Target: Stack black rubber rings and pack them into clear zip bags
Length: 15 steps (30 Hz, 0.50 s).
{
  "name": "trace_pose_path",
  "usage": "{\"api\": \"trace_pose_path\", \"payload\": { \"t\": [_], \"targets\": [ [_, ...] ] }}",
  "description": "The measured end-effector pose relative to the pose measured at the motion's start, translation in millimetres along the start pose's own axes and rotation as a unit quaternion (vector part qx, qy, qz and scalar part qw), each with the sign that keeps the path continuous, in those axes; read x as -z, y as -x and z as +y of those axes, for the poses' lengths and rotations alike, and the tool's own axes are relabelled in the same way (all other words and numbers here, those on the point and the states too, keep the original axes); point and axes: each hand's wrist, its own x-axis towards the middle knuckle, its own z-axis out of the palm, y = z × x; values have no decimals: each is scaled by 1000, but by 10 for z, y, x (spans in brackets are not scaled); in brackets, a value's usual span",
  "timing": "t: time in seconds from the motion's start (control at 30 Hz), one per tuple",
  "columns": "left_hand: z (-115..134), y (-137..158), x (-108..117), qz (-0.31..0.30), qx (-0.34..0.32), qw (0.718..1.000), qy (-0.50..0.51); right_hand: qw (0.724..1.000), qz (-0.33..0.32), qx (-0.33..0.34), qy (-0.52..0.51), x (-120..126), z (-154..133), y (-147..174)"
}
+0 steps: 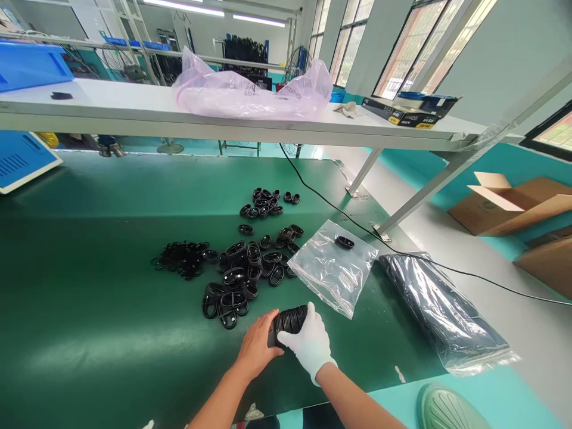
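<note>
Between both hands, just above the green tabletop, is a stack of thin black oval rings [290, 320] pressed together. My bare left hand [260, 341] grips its left end. My right hand [311, 341], in a white glove, holds the right end with the thumb along the near side. Beyond them lies a loose heap of black oval rings [235, 277], some bundled. A pile of smaller black pieces [182, 260] sits to its left. On the right a clear plastic bag [328, 274] lies flat, with one black oval piece [344, 242] on it.
A filled plastic package [442, 304] lies at the table's right edge, crossed by a black cable [322, 199]. More black rings [263, 202] lie farther back. A white shelf [134, 110] spans the rear, bearing a pink plastic bag [254, 98]. Open cardboard boxes [504, 205] stand right.
</note>
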Motion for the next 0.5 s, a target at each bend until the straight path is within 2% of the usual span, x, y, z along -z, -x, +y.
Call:
{"api": "trace_pose_path", "payload": {
  "t": [0.1,0.23,0.33,0.4,0.5],
  "targets": [
    [21,-2,-51,19,12,1000,-3,1000,-25,-1,1,72,25,-66],
    [84,24,-285,70,59,996,-1,995,-90,29,28,221,24,-152],
    [116,49,-427,105,74,992,5,991,-99,57,69,297,28,-186],
    [123,62,-454,110,68,992,15,989,-99,63,87,346,59,-227],
    [129,82,-437,115,58,991,30,987,-144,59,48,442,141,-344]
  ]
}}
